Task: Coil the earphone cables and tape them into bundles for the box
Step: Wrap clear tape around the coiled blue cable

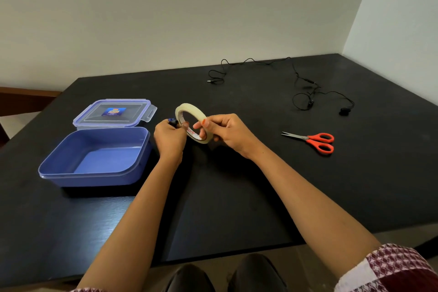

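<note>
Matte black table (237, 185), pale ring-shaped tape roll (189, 106) pinched at its rim by the right hand (227, 134), small dark coiled earphone bundle (173, 122) gripped in the curled left hand (169, 137) just beside it, 1 thin loose earphone cable (296, 73) sprawled far right, glossy blue rectangular box (94, 178) lying open at left.

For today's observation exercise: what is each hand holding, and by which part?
The right hand pinches the tape roll at its lower rim. The left hand grips a small dark bundle, mostly hidden, so which part cannot be told.
</note>
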